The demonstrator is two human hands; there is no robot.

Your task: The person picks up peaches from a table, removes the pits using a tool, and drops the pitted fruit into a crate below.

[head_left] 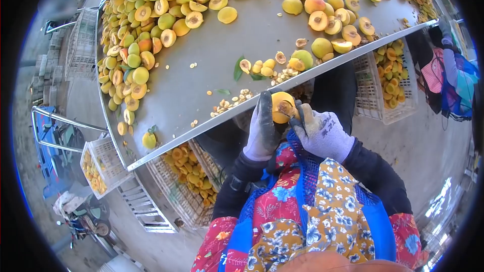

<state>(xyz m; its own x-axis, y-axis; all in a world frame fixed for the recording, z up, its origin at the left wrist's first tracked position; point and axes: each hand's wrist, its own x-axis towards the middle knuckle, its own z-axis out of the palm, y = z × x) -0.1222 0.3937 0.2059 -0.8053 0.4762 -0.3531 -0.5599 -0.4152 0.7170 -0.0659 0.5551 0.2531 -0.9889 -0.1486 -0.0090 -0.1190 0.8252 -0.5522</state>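
Note:
A yellow apricot half [282, 108] is held over the front edge of the metal table, its cut face and brown pit hollow turned up. My left hand [262, 131], in a grey-and-white work glove, wraps its outer side. My right hand [325, 132], gloved the same way, has its thumb and fingertips closed at the right rim, by the brown centre. Just beyond my hands lie small pale kernels [284, 76], a few small yellow pieces [263, 66] and a whole apricot [302, 60]. Another cluster of kernels [232, 103] lies left of my left hand.
The metal table [212, 50] has a raised front lip. Heaped apricots [146, 15] cover its left and back. Below stand crates of apricot halves, left [189, 174] and right [390, 78]. A person [456, 78] is at far right; a parked motorbike [85, 216] is lower left.

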